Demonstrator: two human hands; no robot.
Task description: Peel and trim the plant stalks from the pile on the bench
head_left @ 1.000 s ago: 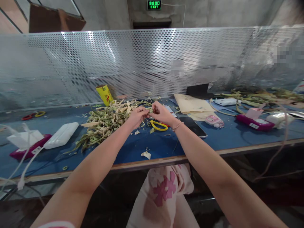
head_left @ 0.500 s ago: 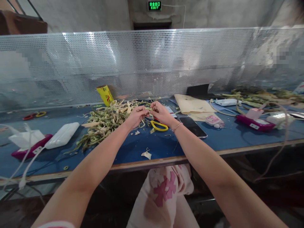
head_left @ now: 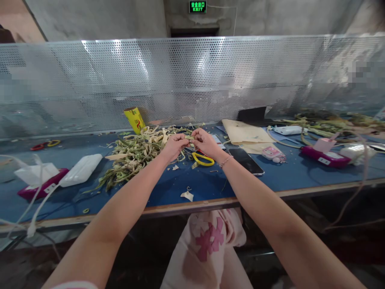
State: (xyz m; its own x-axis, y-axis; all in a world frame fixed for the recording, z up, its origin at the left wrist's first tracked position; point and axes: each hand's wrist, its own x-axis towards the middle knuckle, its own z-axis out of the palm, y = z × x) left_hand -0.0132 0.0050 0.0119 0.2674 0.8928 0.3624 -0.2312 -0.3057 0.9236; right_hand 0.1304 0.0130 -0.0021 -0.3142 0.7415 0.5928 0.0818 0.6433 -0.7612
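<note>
Green plant scrap [head_left: 190,137] runs crosswise, hand [head_left: 175,147] to hand [head_left: 207,143].

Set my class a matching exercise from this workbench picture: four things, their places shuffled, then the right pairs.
1. yellow printed packet
2. tangle of dry green-brown plants
3. rectangular black-screened phone
4. small pale-green piece

A. between the fingertips of left hand and right hand
B. flat on the blue tabletop, right of the right hand
C. tilted, near the silvery perforated metal partition
D. spread out, left of the left hand

1-C, 2-D, 3-B, 4-A
</note>
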